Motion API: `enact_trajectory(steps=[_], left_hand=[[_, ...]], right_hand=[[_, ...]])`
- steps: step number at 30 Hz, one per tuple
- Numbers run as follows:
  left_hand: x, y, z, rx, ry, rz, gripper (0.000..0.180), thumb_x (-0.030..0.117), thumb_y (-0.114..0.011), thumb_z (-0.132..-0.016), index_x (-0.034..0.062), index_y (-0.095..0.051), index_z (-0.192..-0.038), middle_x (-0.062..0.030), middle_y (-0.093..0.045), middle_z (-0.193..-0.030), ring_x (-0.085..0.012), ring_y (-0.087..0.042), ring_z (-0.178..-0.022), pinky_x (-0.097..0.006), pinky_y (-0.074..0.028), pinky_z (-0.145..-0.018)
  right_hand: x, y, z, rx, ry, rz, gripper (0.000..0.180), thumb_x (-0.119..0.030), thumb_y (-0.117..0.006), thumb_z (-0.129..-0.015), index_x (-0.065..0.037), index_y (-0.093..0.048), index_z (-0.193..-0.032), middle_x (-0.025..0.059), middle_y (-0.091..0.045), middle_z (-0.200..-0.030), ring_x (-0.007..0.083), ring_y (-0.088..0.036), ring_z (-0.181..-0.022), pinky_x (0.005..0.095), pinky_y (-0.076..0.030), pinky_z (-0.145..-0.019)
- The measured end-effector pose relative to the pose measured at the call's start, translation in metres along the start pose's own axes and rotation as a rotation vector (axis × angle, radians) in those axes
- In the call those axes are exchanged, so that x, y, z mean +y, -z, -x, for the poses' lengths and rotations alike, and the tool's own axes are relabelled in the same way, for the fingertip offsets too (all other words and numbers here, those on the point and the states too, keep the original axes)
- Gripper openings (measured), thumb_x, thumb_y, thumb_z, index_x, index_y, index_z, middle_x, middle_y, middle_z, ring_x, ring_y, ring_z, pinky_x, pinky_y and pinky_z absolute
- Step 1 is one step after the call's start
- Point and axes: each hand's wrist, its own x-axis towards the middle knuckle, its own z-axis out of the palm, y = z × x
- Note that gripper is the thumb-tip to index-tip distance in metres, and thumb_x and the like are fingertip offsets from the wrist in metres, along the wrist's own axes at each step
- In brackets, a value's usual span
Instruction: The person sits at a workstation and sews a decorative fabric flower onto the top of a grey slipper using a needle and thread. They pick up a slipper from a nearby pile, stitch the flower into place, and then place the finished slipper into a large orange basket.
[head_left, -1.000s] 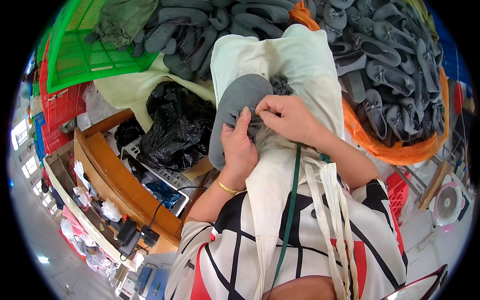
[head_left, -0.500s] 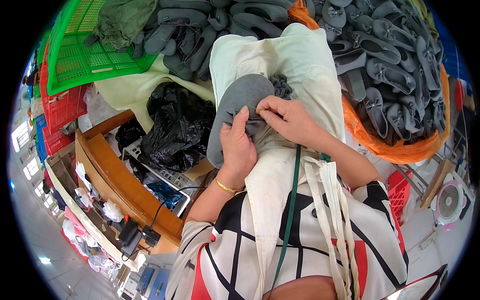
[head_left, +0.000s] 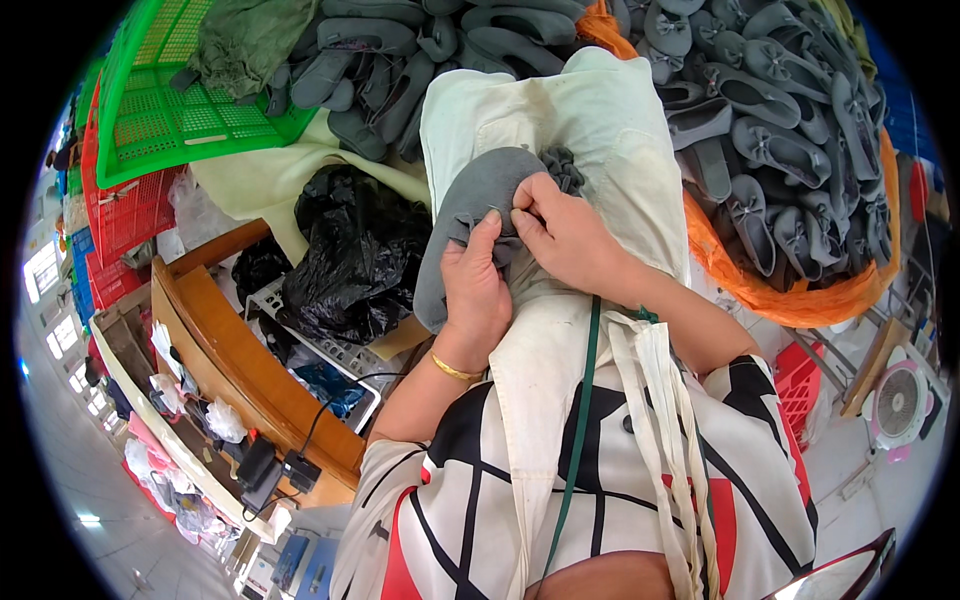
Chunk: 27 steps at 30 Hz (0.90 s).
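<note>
A grey fabric shoe (head_left: 478,187) lies tilted across my lap, over the pale apron (head_left: 620,150). My left hand (head_left: 475,295) is closed around its near side, with the thumb pointing up by a gathered grey bow (head_left: 466,228). Close to that thumb, my right hand (head_left: 572,238) pinches at the shoe's upper with thumb and forefinger. Whatever sits between those fingertips is too small to make out. Just beyond the right hand, a bunch of dark grey gathered fabric (head_left: 563,170) rests on the apron.
Many grey shoes (head_left: 780,150) with bows fill an orange sack (head_left: 800,300) at right. More shoes (head_left: 370,40) lie ahead, beside a green basket (head_left: 180,120). Left are a black plastic bag (head_left: 350,245) and a wooden drawer unit (head_left: 250,330). A fan (head_left: 897,398) stands far right.
My right hand's fingertips have shifted slightly and now press closer against the shoe's upper. The left hand keeps its hold, and the shoe has barely moved.
</note>
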Motion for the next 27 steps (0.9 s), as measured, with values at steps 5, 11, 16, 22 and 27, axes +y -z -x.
enact_trajectory(steps=[5,11,16,22,27], left_hand=[[-0.012,0.001,-0.001,-0.048,-0.097,-0.071,0.018,0.008,-0.061,-0.098,0.0040,-0.063,-0.115,-0.0045,-0.069,-0.112,-0.0127,-0.065,-0.099,-0.028,-0.051,-0.089],[-0.017,0.006,0.008,-0.162,-0.186,-0.336,0.009,0.009,-0.063,-0.098,0.0032,-0.067,-0.102,0.0015,-0.068,-0.099,-0.0063,-0.057,-0.088,-0.023,-0.047,-0.079],[-0.012,0.015,0.002,-0.220,-0.284,-0.760,0.017,0.013,-0.068,-0.094,0.0033,-0.062,-0.082,0.0007,-0.065,-0.084,-0.0071,-0.052,-0.075,-0.026,-0.043,-0.066],[0.063,-0.035,-0.038,-0.662,-0.619,-1.364,0.017,0.010,-0.072,-0.084,0.0016,-0.059,-0.077,-0.0059,-0.054,-0.070,-0.0158,-0.050,-0.066,-0.032,-0.041,-0.063],[0.084,-0.075,-0.062,-1.152,-0.418,-1.696,0.011,0.009,-0.069,-0.083,0.0003,-0.063,-0.086,-0.0117,-0.058,-0.075,-0.0240,-0.057,-0.074,-0.035,-0.046,-0.070]], right_hand=[[-0.009,0.008,-0.009,-0.052,0.015,0.044,0.015,-0.009,-0.056,-0.091,-0.003,-0.051,-0.104,0.0200,-0.064,-0.083,0.0428,-0.063,-0.079,0.0470,-0.049,-0.068],[-0.015,0.026,-0.010,0.020,0.271,0.321,0.011,-0.014,-0.063,-0.089,-0.006,-0.058,-0.095,0.0122,-0.061,-0.086,0.0355,-0.064,-0.077,0.0437,-0.051,-0.068],[0.008,0.027,-0.005,0.073,0.437,0.086,0.014,-0.020,-0.064,-0.093,-0.007,-0.058,-0.093,0.0077,-0.061,-0.086,0.0243,-0.065,-0.069,0.0354,-0.052,-0.061],[-0.017,0.062,0.009,-0.013,-0.138,-1.014,0.019,-0.027,-0.054,-0.104,-0.010,-0.053,-0.096,0.0034,-0.063,-0.079,0.0080,-0.060,-0.061,0.0198,-0.047,-0.052],[0.010,0.067,0.032,-0.024,-0.180,-1.038,0.016,-0.024,-0.056,-0.102,-0.012,-0.052,-0.092,-0.0009,-0.055,-0.070,0.0117,-0.052,-0.056,0.0267,-0.045,-0.052]])
